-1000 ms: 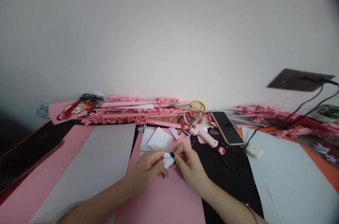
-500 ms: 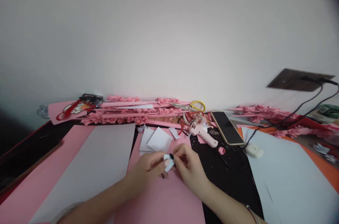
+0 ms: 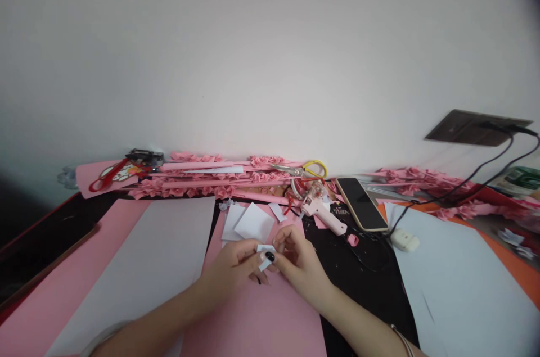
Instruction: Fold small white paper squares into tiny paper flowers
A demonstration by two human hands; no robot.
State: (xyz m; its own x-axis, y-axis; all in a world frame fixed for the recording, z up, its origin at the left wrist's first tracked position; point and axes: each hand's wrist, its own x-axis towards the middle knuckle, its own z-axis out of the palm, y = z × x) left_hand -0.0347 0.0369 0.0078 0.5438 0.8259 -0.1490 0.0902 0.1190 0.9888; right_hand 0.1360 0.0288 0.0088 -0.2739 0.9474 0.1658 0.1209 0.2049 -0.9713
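A small white piece of paper is held up between both hands above a pink sheet. My left hand pinches its left side between thumb and fingers. From the right, my right hand presses its thumb, with a dark nail, onto the paper's right part; its index finger is curled behind the top edge. Just beyond the hands lie several white paper squares, overlapping on the pink sheet. The fingers hide part of the held paper, so its exact folds cannot be made out.
Past the squares lie a pink glue gun, yellow-handled scissors and a phone. Pink paper flowers line the wall. A white earbud case sits beside a black cable. Large white sheets lie left and right.
My right thumb has moved left and down onto the face of the small white paper. The paper has shifted slightly left; my left hand keeps its pinch.
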